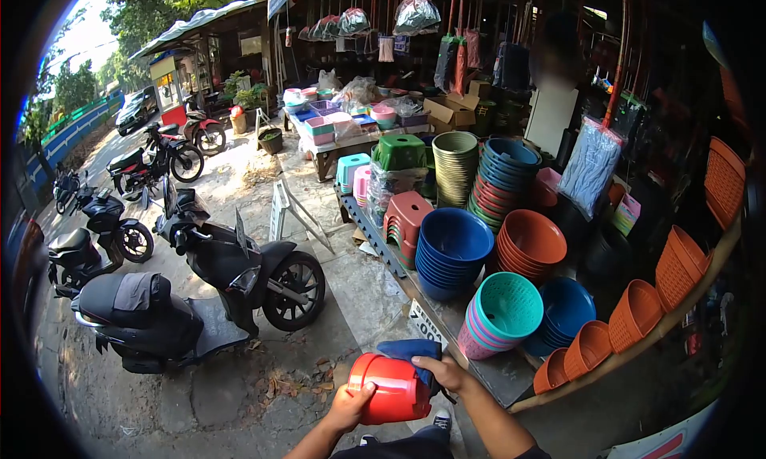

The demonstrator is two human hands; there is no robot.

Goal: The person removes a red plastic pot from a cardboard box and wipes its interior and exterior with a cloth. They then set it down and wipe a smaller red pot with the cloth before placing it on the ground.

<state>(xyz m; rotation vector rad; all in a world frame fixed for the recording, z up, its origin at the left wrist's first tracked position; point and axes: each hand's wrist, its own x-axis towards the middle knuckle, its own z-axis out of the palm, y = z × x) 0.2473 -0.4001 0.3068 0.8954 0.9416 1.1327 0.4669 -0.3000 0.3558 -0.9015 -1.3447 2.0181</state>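
Outside on cracked pavement (pixel 239 403), stacked basins (pixel 453 252) beside parked motorbikes (pixel 231 271).

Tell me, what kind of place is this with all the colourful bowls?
It looks like a roadside shop selling plastic housewares. Stacks of blue basins and orange baskets fill a bench, and motorbikes are parked out front. The left hand holds a red bucket; the right hand presses a blue cloth on it.
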